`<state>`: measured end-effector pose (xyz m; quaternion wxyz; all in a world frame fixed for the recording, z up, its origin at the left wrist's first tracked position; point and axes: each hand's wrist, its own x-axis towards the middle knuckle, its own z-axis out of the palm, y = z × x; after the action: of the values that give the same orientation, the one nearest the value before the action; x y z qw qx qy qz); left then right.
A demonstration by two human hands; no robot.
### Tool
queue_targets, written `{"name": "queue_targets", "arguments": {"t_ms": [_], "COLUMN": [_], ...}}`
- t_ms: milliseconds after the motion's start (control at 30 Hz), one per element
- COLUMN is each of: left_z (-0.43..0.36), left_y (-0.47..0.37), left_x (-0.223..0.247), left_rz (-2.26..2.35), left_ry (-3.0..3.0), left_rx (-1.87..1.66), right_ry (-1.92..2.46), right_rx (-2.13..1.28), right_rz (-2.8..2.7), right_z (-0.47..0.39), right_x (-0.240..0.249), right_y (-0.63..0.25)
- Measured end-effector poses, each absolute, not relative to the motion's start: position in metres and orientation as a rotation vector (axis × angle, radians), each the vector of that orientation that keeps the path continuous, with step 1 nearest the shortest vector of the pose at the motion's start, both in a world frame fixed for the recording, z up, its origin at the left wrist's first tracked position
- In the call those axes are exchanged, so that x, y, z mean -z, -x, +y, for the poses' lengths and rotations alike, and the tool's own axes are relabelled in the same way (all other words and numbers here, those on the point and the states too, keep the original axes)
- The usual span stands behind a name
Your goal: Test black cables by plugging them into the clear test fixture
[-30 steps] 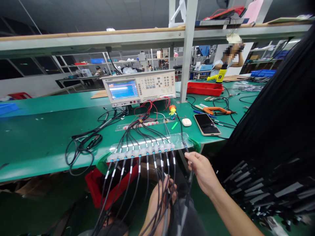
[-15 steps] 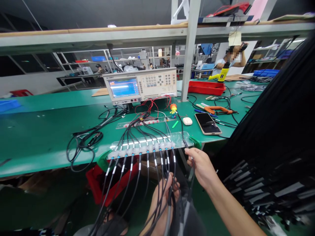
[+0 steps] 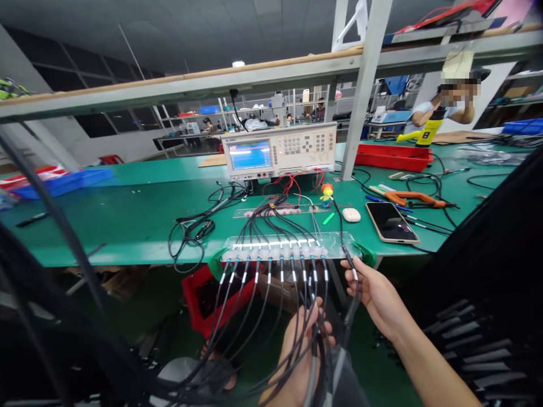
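Head view: right hand (image 3: 375, 291) at the near edge of the bench, thumb and fingers pinched narrow on a black cable with a white label (image 3: 355, 275), just below the right end of a clear plastic strip (image 3: 339, 240). Cable runs down from the fingers toward the lap.

Left hand (image 3: 299, 339) is lower and to the left, palm up, fingers half curled among hanging cables (several cross in front of it, so I cannot tell which, if any, it grips).

Strip lies along the near edge of the green-topped bench (image 3: 139, 209), a green clamp at each end; right-hand clamp (image 3: 365, 257) is near the right hand. Along the strip, left of the right hand: a row of black cables with blue ends and white labels (image 3: 269, 278), hanging down over the edge. Thinner black leads fan out from its far side to a second, narrower clear strip (image 3: 238, 213).

Farther back, a beige bench instrument with a lit blue screen (image 3: 303, 147), thin red wires (image 3: 292, 183) in front of it. Right of the strips: small yellow figure with an orange top (image 3: 326, 193), rounded white case (image 3: 351, 215), dark-screened phone (image 3: 391, 222). Below the bench, left of the left hand, a red plastic bin (image 3: 199, 319).
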<state>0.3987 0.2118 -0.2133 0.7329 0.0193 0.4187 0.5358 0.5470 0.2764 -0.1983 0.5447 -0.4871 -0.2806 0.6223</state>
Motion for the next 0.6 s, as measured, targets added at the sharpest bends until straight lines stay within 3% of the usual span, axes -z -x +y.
{"name": "queue_targets", "arguments": {"t_ms": [600], "left_z": [0.217], "left_y": [-0.402], "left_x": [0.218], "left_rz": [0.894], "left_ry": [-0.148], "left_rx": [-1.131], "right_ry": [1.167], "right_rx": [-1.449], "right_rz": [-0.662], "right_z": [0.292], "right_x": [0.197], "right_y": [-0.545]}}
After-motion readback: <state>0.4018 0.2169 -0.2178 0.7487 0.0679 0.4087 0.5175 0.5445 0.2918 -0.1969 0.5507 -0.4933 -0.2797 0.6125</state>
